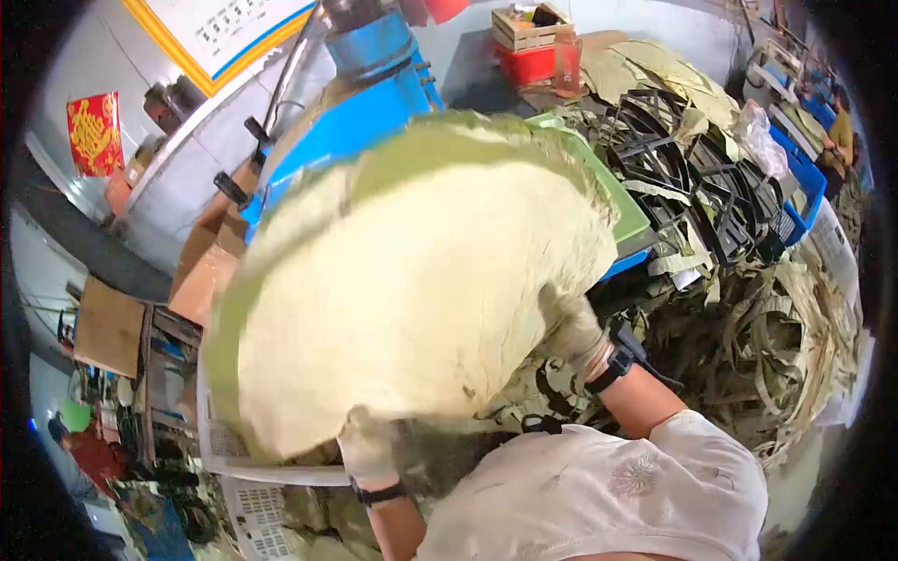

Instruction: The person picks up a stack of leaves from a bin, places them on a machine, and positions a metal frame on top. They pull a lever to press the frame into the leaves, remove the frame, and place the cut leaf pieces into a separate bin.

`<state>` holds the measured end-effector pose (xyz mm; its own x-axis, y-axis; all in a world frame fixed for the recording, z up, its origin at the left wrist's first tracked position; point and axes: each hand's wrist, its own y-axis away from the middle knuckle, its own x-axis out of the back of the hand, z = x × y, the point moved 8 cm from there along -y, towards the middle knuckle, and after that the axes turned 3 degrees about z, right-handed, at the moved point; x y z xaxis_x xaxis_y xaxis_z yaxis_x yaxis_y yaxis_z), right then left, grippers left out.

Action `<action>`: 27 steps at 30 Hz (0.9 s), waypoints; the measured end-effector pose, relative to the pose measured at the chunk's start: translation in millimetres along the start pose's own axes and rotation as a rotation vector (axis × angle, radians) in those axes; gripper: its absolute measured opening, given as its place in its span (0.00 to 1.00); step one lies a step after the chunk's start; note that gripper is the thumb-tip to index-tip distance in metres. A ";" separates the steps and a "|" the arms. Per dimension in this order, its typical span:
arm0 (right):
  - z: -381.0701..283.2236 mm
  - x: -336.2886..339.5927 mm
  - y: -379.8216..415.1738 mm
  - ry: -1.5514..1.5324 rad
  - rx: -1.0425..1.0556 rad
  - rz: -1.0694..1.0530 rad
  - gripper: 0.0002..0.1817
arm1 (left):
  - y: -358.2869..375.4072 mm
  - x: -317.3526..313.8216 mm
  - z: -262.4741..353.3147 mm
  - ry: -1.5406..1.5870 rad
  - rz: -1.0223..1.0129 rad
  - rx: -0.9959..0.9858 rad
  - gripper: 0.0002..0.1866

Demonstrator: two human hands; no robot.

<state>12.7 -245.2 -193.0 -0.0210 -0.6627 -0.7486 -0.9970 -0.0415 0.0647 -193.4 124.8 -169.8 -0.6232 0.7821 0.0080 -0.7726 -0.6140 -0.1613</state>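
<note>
A large, floppy sheet of leather-like material (402, 290), cream on the side facing me with olive-green edges, spreads across the middle of the view, partly blurred. My left hand (369, 444), in a pale glove, grips its lower edge, with the fingers mostly hidden behind it. My right hand (569, 327), gloved as well, is closed on the right edge of the same sheet. Behind the sheet rises a blue machine (327, 140), its lower part covered from view. A light green board (622, 201) shows past the sheet's right side.
Black curved frames (687, 168) lie heaped at the right, beside a blue basket (804, 192). Tangled olive offcuts (748, 346) pile up below them. White plastic crates (257, 514) stand at lower left. A cardboard box (206, 262) is left of the machine. Other people are in the background.
</note>
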 end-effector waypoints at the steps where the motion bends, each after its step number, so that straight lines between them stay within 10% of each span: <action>1: -15.4 -0.4 -6.0 -0.038 0.060 0.065 0.17 | -9.5 -15.0 12.2 -0.129 -0.008 -0.085 0.15; 5: -53.6 3.6 -34.3 0.288 0.099 0.038 0.12 | -34.5 -85.3 84.3 -0.578 -0.166 -0.722 0.14; 12: -70.8 4.4 -80.2 0.503 0.102 0.209 0.13 | -109.6 -78.8 19.6 -0.468 -0.011 -0.321 0.15; 16: -67.9 10.3 -135.5 0.573 0.123 0.287 0.13 | -170.3 -119.7 16.0 -0.610 -0.161 -0.691 0.17; 18: -59.6 30.7 -168.1 0.567 0.201 0.299 0.13 | -208.7 -117.3 -60.4 0.569 0.085 0.418 0.18; 19: -59.9 36.9 -175.8 0.553 0.273 0.295 0.13 | -212.5 -117.1 -59.8 0.568 0.069 0.426 0.18; 21: -58.0 24.8 -171.9 0.466 0.261 0.299 0.14 | -219.5 -106.8 -7.5 -0.441 -0.036 -0.247 0.17; 23: -57.8 15.9 -160.4 0.541 0.177 0.437 0.16 | -222.1 -101.3 10.9 -0.764 0.088 -0.735 0.13; 25: -56.6 35.5 -174.0 0.724 0.249 0.362 0.20 | -231.1 -89.1 12.9 -0.169 0.192 -0.295 0.25; 27: -44.8 51.8 -172.5 0.594 0.157 0.489 0.24 | -190.1 -116.1 74.9 -0.531 0.459 -0.595 0.36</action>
<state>186.9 -305.8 -213.4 -0.4612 -0.8692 -0.1783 -0.8846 0.4348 0.1687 16.7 142.7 -66.1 -0.9410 0.2328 0.2457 -0.3372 -0.5809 -0.7409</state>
